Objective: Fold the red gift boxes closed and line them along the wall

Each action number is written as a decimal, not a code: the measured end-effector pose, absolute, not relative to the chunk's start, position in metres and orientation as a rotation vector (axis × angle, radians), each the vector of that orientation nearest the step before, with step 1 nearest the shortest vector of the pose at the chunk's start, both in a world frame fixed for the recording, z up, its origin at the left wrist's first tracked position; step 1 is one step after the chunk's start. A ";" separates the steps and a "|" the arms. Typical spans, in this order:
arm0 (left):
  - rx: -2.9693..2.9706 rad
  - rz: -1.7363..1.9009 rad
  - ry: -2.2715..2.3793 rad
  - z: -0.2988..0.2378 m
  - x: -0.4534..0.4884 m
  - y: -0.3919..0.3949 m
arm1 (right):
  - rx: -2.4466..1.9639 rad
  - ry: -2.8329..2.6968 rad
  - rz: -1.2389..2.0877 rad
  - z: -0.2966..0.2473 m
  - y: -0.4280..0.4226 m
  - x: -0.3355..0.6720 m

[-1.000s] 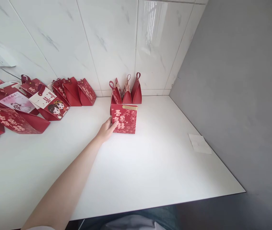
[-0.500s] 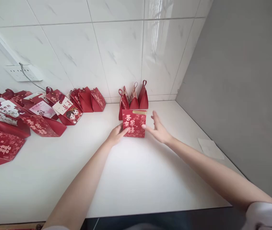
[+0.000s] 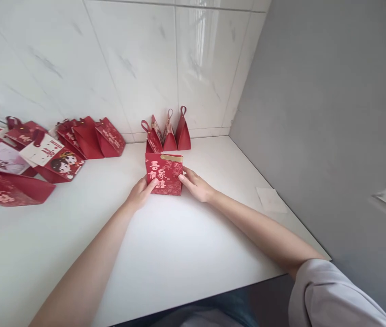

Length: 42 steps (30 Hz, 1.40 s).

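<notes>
A small red gift bag [image 3: 164, 174] with gold characters and a gold strip along its top stands on the white table [image 3: 186, 245]. My left hand [image 3: 139, 193] grips its left side, thumb on the front. My right hand [image 3: 195, 185] holds its right side, fingers closed against it. Right behind the bag, against the tiled wall, stands a cluster of three red pouches [image 3: 168, 135] with loop handles.
More red pouches [image 3: 92, 138] and printed red and white bags [image 3: 53, 156] lie along the wall and over the table's left side. A white slip of paper [image 3: 271, 200] lies at the right edge beside the grey wall [image 3: 332, 113].
My right hand came in from the right and closed on the bag's right side. The left hand stays on the left side. The view shifted and tilted.
</notes>
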<state>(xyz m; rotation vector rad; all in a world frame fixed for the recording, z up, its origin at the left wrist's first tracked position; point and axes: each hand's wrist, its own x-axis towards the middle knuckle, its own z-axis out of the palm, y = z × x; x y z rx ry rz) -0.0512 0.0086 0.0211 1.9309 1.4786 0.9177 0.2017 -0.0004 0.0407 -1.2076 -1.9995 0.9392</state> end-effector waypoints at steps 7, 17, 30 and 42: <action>1.988 0.817 1.555 0.024 -0.054 0.012 | -2.345 -1.945 0.272 0.054 -0.050 0.322; 2.066 0.815 1.529 0.024 -0.053 0.013 | -2.246 -2.068 0.259 -0.028 -0.118 0.411; 2.146 0.813 1.544 0.019 -0.055 0.011 | -2.283 -2.122 0.351 -0.014 -0.013 0.408; 1.876 0.933 1.431 0.015 -0.057 0.005 | -1.915 -2.039 0.264 0.006 -0.015 0.327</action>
